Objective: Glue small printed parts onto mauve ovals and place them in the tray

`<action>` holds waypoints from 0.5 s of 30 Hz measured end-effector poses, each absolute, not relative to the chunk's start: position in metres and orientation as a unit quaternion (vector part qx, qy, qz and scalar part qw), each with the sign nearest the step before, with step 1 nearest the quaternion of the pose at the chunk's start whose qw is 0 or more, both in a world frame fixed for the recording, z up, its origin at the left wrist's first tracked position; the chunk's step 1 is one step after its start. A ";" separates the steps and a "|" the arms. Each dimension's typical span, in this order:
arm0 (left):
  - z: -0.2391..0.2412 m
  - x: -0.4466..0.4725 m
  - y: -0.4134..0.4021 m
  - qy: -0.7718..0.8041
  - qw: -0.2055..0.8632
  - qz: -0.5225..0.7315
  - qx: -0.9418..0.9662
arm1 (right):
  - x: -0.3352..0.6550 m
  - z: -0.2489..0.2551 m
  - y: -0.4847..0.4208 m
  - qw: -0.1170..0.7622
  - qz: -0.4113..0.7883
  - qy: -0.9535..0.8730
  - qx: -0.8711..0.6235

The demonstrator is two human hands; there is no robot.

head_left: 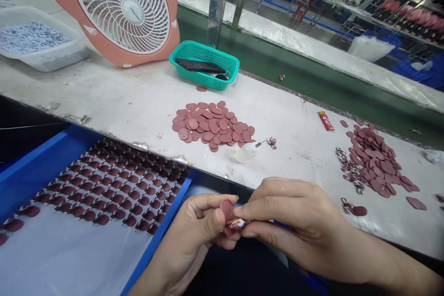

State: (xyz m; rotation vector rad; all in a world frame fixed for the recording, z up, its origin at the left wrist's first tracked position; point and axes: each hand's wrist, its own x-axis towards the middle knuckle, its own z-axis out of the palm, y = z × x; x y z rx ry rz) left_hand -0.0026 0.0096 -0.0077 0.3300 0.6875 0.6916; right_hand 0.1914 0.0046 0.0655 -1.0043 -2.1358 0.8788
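My left hand [196, 236] and my right hand [294, 222] meet low in the view, just in front of the table edge. Between the fingers of my left hand is a dusty-pink oval piece [226, 210]. My right fingertips pinch a small printed piece [237, 224] against its lower edge. Loose pink oval pieces lie in a heap [210, 125] on the white worktop [121, 92], and a second heap [373, 162] lies to the right, mixed with printed scraps. A white squeeze bottle [247, 151] with a thin metal nozzle lies nearest my hands.
A blue tray [104, 189] at lower left holds neat rows of dark pink pieces. On the worktop stand a teal basket [204, 64], a pink fan [125, 9], a white tub [41, 39] and a red tube [326, 121]. A green belt [277, 51] runs behind.
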 end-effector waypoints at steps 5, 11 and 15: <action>-0.004 -0.005 0.006 0.325 0.865 0.339 0.177 | 0.191 0.068 0.003 0.312 0.331 -0.811 -0.367; 0.005 -0.006 0.003 0.315 0.866 0.346 0.178 | 0.193 0.074 -0.005 0.290 0.290 -0.832 -0.373; 0.014 -0.006 0.005 0.345 0.865 0.326 0.164 | 0.194 0.078 -0.014 0.273 0.288 -0.829 -0.394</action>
